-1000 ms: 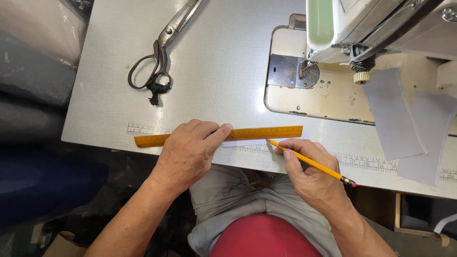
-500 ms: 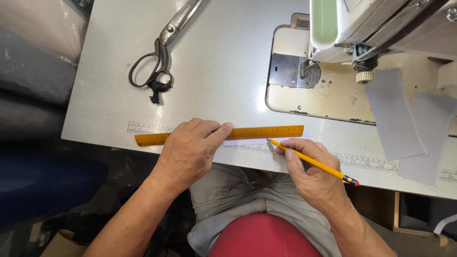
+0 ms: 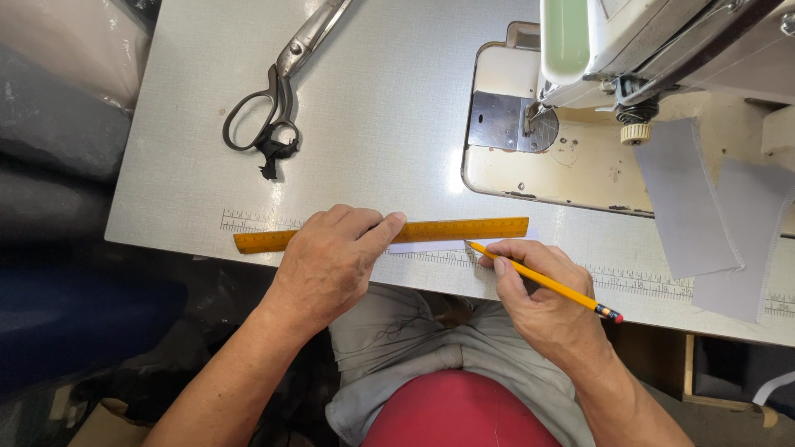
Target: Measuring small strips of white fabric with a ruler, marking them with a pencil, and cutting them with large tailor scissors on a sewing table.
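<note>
Hands at the near edge of a grey table point(image 3: 397, 124): the left hand point(image 3: 331, 261) presses flat, fingers spread, on an orange ruler point(image 3: 464, 229) lying left to right over a thin white strip point(image 3: 431, 246). The right hand point(image 3: 542, 302), just right of it, pinches a yellow pencil point(image 3: 546, 284), tip touching the ruler's near edge. No containers show; scissors point(image 3: 277, 91) lie far left, well apart.

no packages, labels, signs, screens visible

Left hand point(image 3: 331, 261) pins ruler point(image 3: 464, 231); right hand point(image 3: 542, 294) pencils point(image 3: 546, 282).
</note>
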